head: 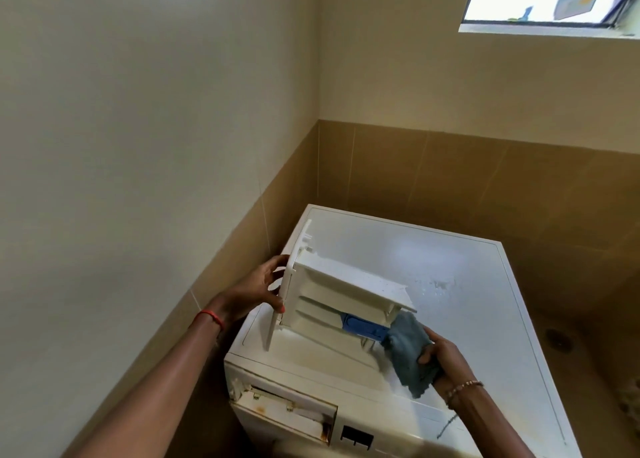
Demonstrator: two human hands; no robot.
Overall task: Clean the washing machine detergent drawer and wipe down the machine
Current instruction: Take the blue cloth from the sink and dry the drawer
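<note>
Steadily, with your left hand [268, 284] gripping the front panel of the detergent drawer [346, 293] propped on its side atop the washing machine [491, 312], push the blue cloth [405, 352] clutched in your right hand [448, 357] deep into each compartment's corners.

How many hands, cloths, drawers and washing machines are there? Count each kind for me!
Hands: 2 (left hand, right hand)
Blue-grey cloth: 1
White detergent drawer: 1
White washing machine: 1
Total: 5
</note>
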